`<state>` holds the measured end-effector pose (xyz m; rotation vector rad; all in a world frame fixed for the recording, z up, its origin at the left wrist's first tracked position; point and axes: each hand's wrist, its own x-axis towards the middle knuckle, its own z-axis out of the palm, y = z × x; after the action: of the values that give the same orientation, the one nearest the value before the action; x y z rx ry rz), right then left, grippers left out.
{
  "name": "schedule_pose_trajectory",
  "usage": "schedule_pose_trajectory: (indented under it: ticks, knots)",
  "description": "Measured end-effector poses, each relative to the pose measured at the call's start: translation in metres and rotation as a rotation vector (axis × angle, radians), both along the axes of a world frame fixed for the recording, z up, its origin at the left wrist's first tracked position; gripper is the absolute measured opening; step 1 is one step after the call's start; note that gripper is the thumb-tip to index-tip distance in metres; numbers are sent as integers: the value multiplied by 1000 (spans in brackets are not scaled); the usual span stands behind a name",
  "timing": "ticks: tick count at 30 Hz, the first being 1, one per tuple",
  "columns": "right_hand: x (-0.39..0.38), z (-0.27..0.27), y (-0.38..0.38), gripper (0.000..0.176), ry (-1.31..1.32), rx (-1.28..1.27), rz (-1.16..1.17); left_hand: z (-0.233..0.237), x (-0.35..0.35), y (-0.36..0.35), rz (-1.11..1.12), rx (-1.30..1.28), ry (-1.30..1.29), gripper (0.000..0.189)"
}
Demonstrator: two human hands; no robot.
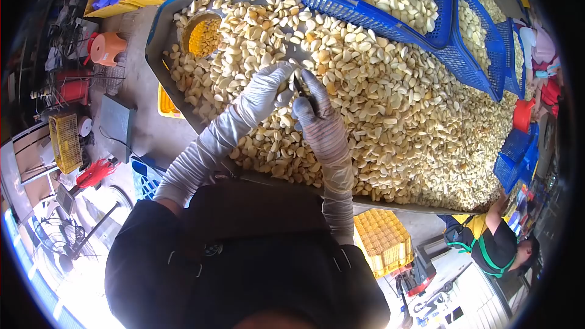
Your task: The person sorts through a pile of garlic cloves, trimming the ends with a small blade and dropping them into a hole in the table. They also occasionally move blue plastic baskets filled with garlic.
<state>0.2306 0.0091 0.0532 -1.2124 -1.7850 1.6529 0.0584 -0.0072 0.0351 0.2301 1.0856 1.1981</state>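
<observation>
Peeled garlic cloves (378,116) cover the large metal table in front of me. Over the pile, near its left part, my two gloved hands meet. My left hand (267,90), in a pale glove and sleeve, is closed with its fingertips pinching a garlic clove, mostly hidden by the fingers. Close beside it, my right hand (315,109), in a stained glove, is closed around a small dark knife (299,88), its thumb and forefinger pointing toward the clove. The knife's blade is hard to make out.
Blue baskets (365,15) of cloves stand along the far side. A round opening with a yellow basket (204,36) sits at the table's left. Yellow crates (382,240) are by the near edge. Another person (496,247) works at the right end.
</observation>
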Motion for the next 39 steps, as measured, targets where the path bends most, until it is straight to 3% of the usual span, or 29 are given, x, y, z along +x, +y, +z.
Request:
schedule_pose_trajectory:
  ticks: [2,5,7,8,9,11,12,15,16,19,20,21,23,24,25,26,27,28,29,31,33,34,35,36,37,38,39]
  knots:
    - [5,1,-6,53,-49,90,31,-1,2,-7,-21,30,4,25]
    - [5,10,-13,49,74,72,-91,1,16,-10,-27,86,-12,25]
    - [3,33,-18,50,435,-371,-250,5,23,-6,-54,64,-23,23]
    - [5,38,-21,50,662,-608,-352,10,21,-2,-119,79,-265,22]
    - [9,44,-21,54,617,-573,-387,11,40,8,-14,-14,-195,19]
    - [19,50,-20,60,598,-536,-459,8,54,24,-153,39,-195,24]
    - [25,50,-18,62,626,-532,-495,34,69,28,-91,30,-83,28]
    - [47,41,-11,65,635,-424,-578,37,88,50,-371,235,139,31]
    - [55,43,-10,65,652,-402,-623,23,97,56,-373,416,243,30]
    - [78,54,-2,67,750,-323,-756,32,97,86,-425,322,128,21]
    - [87,41,3,67,677,-249,-729,42,107,110,-326,349,97,24]
    - [90,35,5,68,616,-247,-698,55,100,141,-463,533,147,24]
    - [90,31,8,68,512,-304,-627,95,119,186,-195,577,681,26]
    - [90,31,8,64,458,-379,-620,105,135,206,-12,747,821,26]
    - [88,28,10,63,461,-373,-588,80,130,252,95,1144,1434,21]
    - [86,23,9,62,468,-376,-541,64,133,279,-116,1086,1854,19]
    - [82,19,5,60,471,-390,-484,33,132,299,-179,1340,1970,19]
    - [81,18,2,59,554,-471,-500,60,130,272,-405,1134,2151,10]
    - [78,14,-1,58,530,-493,-520,59,125,259,119,1279,1875,15]
    - [77,11,-7,58,455,-526,-497,63,115,221,342,1300,1625,16]
    - [71,10,-16,60,363,-470,-448,67,80,130,300,1113,1584,13]
    - [71,5,-19,60,290,-485,-429,48,59,86,256,953,1678,15]
    - [71,1,-21,60,262,-503,-405,5,39,43,184,706,1734,15]
    - [69,-4,-24,59,235,-519,-389,-9,25,2,61,354,1746,17]
    - [63,-10,-26,59,210,-535,-374,-49,14,-43,-43,142,1590,11]
    - [59,-17,-26,59,215,-542,-328,-49,7,-79,-205,157,1553,12]
    - [48,-17,-29,60,206,-540,-322,-62,4,-113,-150,391,1562,14]
